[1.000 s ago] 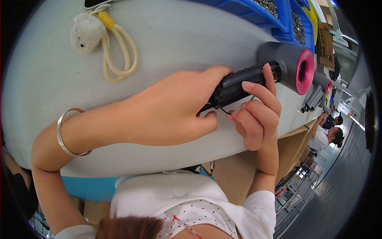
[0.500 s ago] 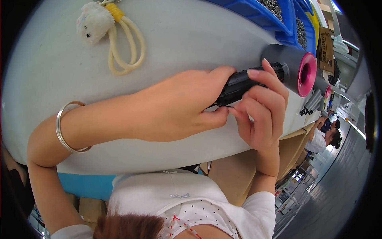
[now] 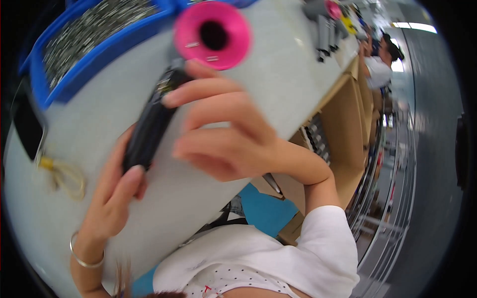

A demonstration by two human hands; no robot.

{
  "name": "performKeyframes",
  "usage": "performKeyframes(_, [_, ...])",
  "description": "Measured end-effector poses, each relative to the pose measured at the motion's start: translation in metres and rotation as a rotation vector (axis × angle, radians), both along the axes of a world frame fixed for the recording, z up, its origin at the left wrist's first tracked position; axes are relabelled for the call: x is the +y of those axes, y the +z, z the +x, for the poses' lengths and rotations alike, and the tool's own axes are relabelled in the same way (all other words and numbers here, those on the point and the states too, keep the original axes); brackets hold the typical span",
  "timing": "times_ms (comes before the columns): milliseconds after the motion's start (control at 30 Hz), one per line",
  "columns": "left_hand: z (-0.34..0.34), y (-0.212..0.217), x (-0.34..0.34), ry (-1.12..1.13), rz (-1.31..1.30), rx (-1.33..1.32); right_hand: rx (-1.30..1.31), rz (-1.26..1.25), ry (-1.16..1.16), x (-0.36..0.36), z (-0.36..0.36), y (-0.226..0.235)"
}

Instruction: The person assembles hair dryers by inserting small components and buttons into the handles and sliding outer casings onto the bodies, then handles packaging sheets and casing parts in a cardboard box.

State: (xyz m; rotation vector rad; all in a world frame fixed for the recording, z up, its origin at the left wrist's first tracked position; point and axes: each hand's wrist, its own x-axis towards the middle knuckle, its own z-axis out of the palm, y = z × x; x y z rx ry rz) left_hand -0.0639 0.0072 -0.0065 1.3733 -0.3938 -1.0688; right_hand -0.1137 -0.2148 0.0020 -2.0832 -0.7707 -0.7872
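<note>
Black handle [image 3: 149, 124] of the hair dryer is gripped at its lower end by your left hand [image 3: 112, 198]; your right hand [image 3: 223, 136] has fingers curled loosely over its upper part, touching it. Pink nozzle ring [image 3: 212, 34] sits just above your right fingers. Versus half a second ago, the view has swung: the dryer now runs steeply up from your left hand, not sideways. Pale grey table [image 3: 278, 79] lies beneath both hands. Blue bin [image 3: 64, 84] of small metal parts is up-left of them. Cream cord loop [image 3: 67, 176] lies left of your left hand. Far beyond your right hand, another person [image 3: 380, 64] works.
</note>
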Motion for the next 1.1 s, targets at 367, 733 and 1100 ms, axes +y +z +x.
performKeyframes(367, [-0.012,-0.012,0.013,0.219,0.086,-0.038,0.521,-0.299,-1.739,-0.349,-0.272,-0.059])
performKeyframes(733, [0.012,-0.041,0.071,0.148,0.112,-0.032,1.864,-0.253,-1.484,-0.360,-0.510,-0.245])
performKeyframes(1100, [-0.003,-0.022,0.046,0.203,0.140,-0.238,1.853,0.103,-1.855,-0.374,-0.527,-0.298])
